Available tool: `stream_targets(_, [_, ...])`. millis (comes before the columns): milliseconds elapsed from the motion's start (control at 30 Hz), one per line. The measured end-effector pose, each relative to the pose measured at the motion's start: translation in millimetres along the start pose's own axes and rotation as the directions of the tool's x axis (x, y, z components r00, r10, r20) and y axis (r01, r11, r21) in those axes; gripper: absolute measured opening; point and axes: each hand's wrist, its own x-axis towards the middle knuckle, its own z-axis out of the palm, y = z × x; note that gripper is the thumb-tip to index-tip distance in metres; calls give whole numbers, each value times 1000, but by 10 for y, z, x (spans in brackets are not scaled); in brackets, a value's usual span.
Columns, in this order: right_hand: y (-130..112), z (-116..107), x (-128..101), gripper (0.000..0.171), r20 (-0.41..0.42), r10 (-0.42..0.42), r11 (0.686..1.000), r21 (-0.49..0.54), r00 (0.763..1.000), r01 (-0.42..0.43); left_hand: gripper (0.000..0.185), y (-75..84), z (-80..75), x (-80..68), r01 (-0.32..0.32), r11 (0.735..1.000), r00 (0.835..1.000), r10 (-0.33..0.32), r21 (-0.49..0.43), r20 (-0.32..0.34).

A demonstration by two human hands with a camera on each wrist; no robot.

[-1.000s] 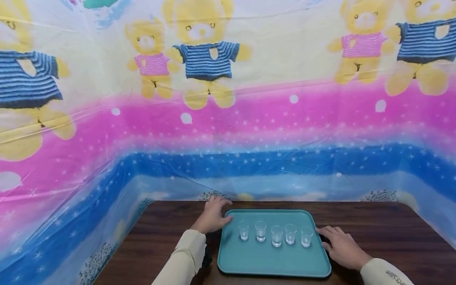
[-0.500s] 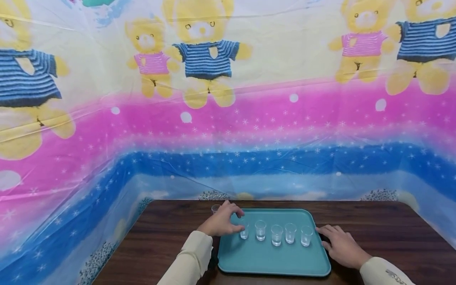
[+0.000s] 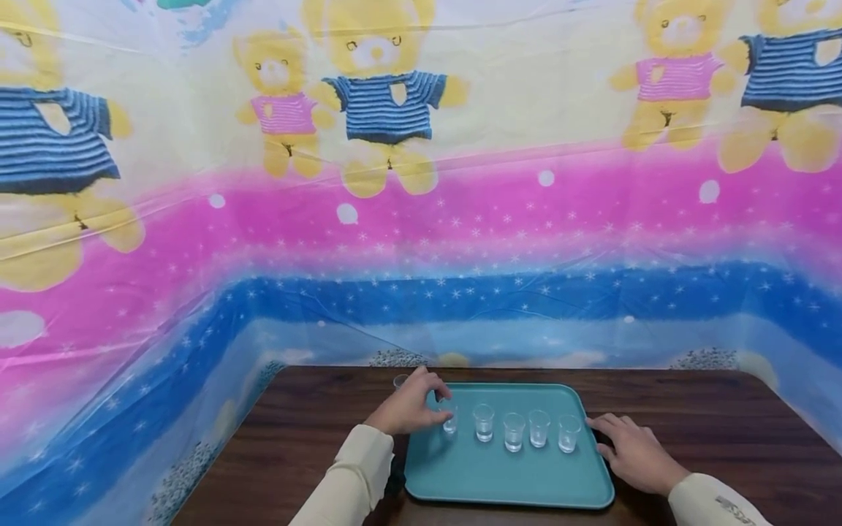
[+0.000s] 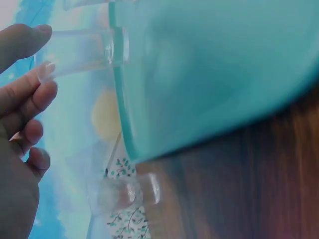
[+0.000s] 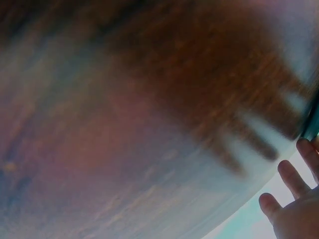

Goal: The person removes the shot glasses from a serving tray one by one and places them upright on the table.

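Note:
My left hand (image 3: 411, 404) pinches the leftmost clear shot glass (image 3: 450, 424) near its rim. In the left wrist view, thumb and forefinger sit on opposite sides of this glass (image 4: 79, 52), its base close over the green tray (image 4: 214, 79). Several similar shot glasses, among them a middle one (image 3: 513, 432), stand upright in a rough row on the tray. My right hand (image 3: 634, 451) lies at the tray's right edge, fingers extended and fingertips at the rim. In the right wrist view only some fingers (image 5: 293, 179) show at the lower right.
Another clear glass (image 3: 400, 380) stands on the brown wooden table (image 3: 723, 431), beyond the left hand and partly hidden by it. It shows beside the tray in the left wrist view as a clear glass (image 4: 124, 193). A patterned cloth (image 3: 487, 299) surrounds the table's back and sides.
My left hand has moved right from the tray's left edge to the leftmost shot glass and taken hold of it. The glass behind that hand has come into view. The right hand stays put.

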Motion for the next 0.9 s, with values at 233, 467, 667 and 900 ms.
stream_targets(233, [12, -7, -18, 39, -9, 5, 1000, 5, 1000, -5, 21, -99, -187, -157, 82, 996, 990, -79, 29, -113])
stream_targets(467, [4, 20, 0, 39, -11, -5, 1000, 11, 1000, 5, 20, -312, -257, -380, 204, 975, 958, -181, 87, -221])
stream_targets(667, [-1, 20, 10, 39, -14, -6, 1000, 10, 1000, 6, 18, -393, -205, -400, 317, 944, 926, -287, 92, -246])
stream_targets(900, [6, 15, 21, 39, -2, 10, 1000, 1, 1000, -10, 20, -409, -118, -334, 371, 926, 906, -344, 70, -247])
